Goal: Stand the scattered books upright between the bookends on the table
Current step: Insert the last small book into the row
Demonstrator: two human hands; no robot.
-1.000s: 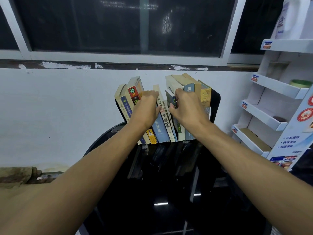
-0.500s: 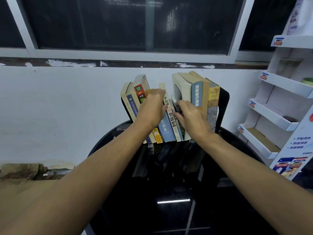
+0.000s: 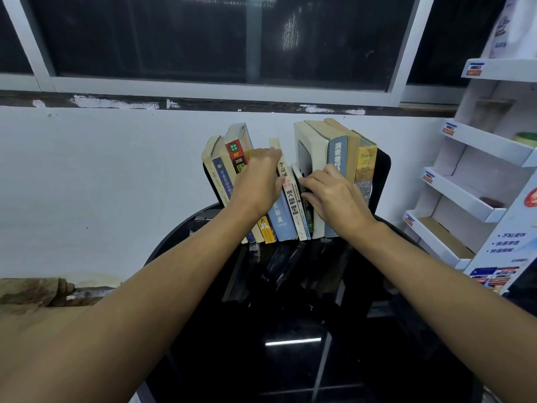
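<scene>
Gripping the leaning books [image 3: 225, 173] with left hand [image 3: 257, 181], fingers curled over them; pinching the thin book [image 3: 308, 221] between right hand [image 3: 334, 196] fingertips.

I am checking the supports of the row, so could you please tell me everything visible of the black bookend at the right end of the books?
The black bookend is a thin, dark plate, metal by its look, with a rounded top corner. It stands upright on the black table at the right end of the row, against the yellow-covered book, which hides its left part. Its foot is out of sight.
</scene>
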